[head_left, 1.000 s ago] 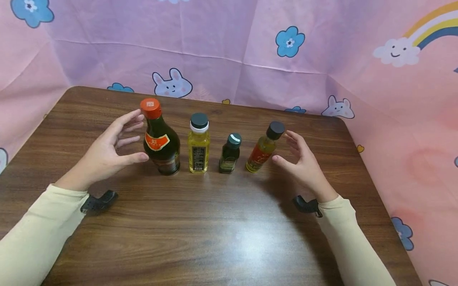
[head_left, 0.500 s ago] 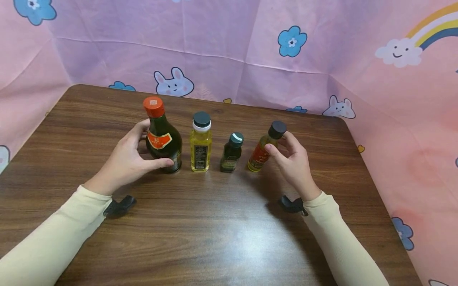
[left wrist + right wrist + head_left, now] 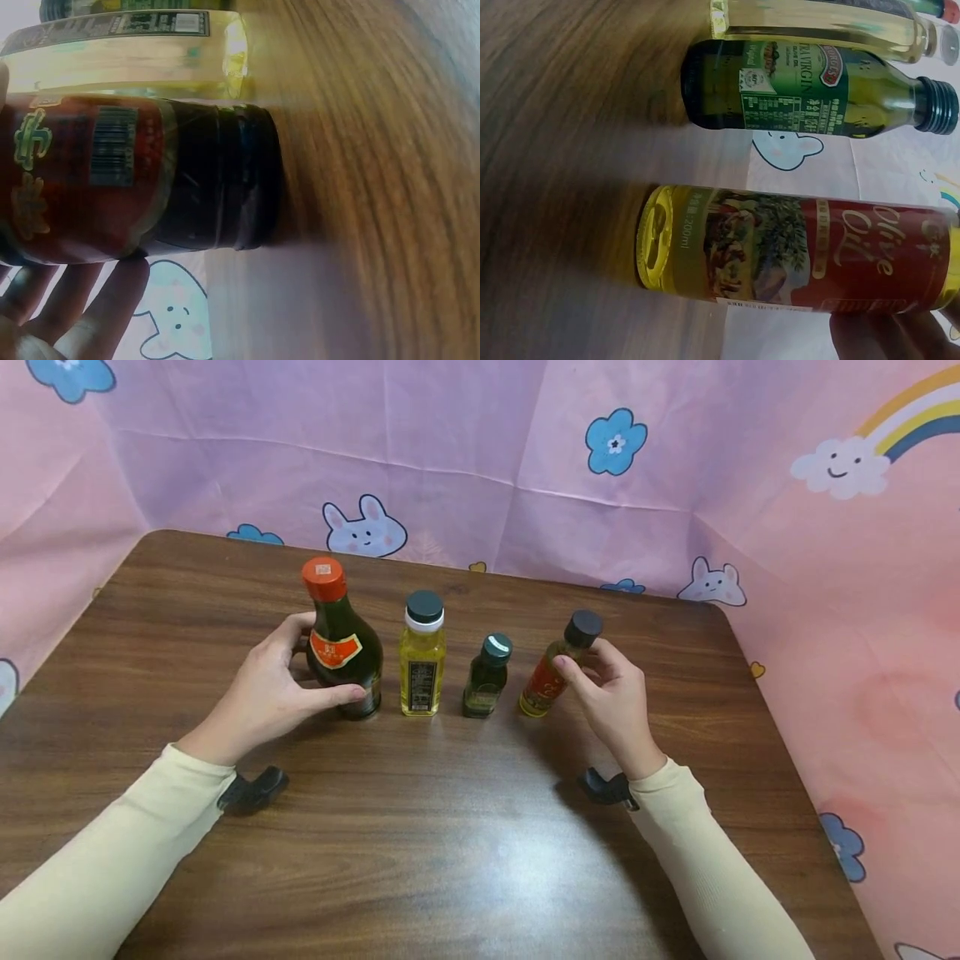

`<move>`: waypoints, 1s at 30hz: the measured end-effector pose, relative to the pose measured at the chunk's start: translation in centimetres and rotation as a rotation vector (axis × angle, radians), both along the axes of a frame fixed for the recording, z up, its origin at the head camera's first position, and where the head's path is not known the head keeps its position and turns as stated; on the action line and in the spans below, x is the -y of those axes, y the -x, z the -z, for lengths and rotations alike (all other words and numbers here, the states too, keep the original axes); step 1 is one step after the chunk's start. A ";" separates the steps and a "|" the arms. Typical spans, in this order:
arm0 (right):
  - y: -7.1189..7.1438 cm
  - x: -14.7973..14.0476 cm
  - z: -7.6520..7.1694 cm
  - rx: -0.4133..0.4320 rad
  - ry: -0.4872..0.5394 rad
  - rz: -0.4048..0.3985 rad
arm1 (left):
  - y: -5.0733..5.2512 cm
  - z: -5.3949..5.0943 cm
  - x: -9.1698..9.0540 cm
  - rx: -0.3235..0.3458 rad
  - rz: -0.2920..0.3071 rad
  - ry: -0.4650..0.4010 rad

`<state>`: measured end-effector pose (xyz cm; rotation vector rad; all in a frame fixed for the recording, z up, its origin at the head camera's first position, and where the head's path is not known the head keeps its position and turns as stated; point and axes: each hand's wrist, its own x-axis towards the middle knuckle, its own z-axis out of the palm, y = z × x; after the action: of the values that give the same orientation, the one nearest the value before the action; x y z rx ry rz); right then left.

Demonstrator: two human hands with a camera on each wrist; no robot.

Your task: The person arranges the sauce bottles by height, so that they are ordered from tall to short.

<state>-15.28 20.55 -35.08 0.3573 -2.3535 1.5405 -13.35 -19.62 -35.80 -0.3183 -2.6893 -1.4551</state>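
A tall dark sauce bottle (image 3: 347, 664) with a red cap stands at the left of a row. My left hand (image 3: 262, 693) holds it, thumb in front and fingers behind. Its red label and dark base (image 3: 251, 176) show in the left wrist view. At the row's right end, my right hand (image 3: 617, 710) grips a black-capped olive oil bottle (image 3: 546, 681) near its neck, thumb on the near side. This bottle leans slightly right in the head view. "Olive Oil" reads on its red label (image 3: 885, 255); whether its base touches the table, I cannot tell.
Between the held bottles stand a clear bottle of yellow oil (image 3: 422, 664) with a dark green cap and a small dark green olive oil bottle (image 3: 484, 681). All are on a brown wooden table (image 3: 405, 843). A patterned pink cloth (image 3: 465, 460) hangs behind and to the sides.
My left hand has moved right and taken hold of the sauce bottle. My right hand has moved left onto the olive oil bottle. The bottles stay about where they were.
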 end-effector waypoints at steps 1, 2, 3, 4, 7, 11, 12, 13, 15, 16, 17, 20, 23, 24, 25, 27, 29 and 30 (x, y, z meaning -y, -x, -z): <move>0.0 0.0 0.0 0.000 -0.003 0.003 | 0.0 0.0 0.0 0.000 0.001 -0.006; 0.0 0.0 0.0 -0.001 -0.002 0.004 | 0.0 -0.1 0.0 -0.002 -0.001 -0.007; 0.0 0.0 0.0 -0.003 0.001 0.006 | 0.0 -0.1 -0.1 -0.003 -0.002 -0.008; 0.0 0.1 0.0 -0.006 0.006 0.007 | 0.0 -0.1 -0.1 -0.003 -0.003 -0.008; -0.1 0.2 0.2 -0.014 0.031 0.012 | -0.1 -0.1 -0.1 0.000 -0.010 -0.002; -0.2 0.5 0.6 -0.025 0.046 0.014 | -0.2 0.0 -0.2 -0.004 -0.021 0.007; -0.3 0.5 0.6 -0.029 0.040 0.015 | -0.3 0.0 -0.2 -0.005 -0.024 0.007; -0.3 0.6 0.7 -0.031 0.038 0.014 | -0.3 0.1 -0.2 -0.006 -0.027 0.008; -0.3 0.6 0.8 -0.036 0.034 0.014 | -0.4 0.1 -0.2 -0.005 -0.031 0.007; -0.4 0.6 0.8 -0.037 0.034 0.015 | -0.4 0.1 -0.2 -0.004 -0.033 0.005; -0.4 0.6 0.8 -0.038 0.037 0.014 | -0.5 0.1 -0.2 -0.005 -0.034 0.002; -0.4 0.6 0.9 -0.042 0.050 0.016 | -0.5 0.2 -0.3 -0.009 -0.035 -0.019; -0.5 0.7 0.8 -0.045 0.058 0.017 | -0.4 0.2 -0.5 -0.015 -0.037 -0.047; -0.5 0.8 0.7 -0.047 0.062 0.016 | -0.4 0.2 -0.5 -0.015 -0.038 -0.057; -0.5 0.8 0.7 -0.047 0.065 0.015 | -0.4 0.2 -0.5 -0.014 -0.039 -0.064; -0.6 0.9 0.8 -0.047 0.069 0.013 | -0.4 0.2 -0.6 -0.017 -0.044 -0.068; -0.5 0.8 0.9 -0.045 0.072 0.011 | -0.4 0.2 -0.6 -0.020 -0.048 -0.070; -0.5 0.8 0.9 -0.041 0.070 0.009 | -0.4 0.2 -0.6 -0.021 -0.051 -0.071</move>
<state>-14.73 19.72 -35.99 0.3580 -2.2601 1.5917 -12.96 -19.04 -36.01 -0.2578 -2.6016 -1.5203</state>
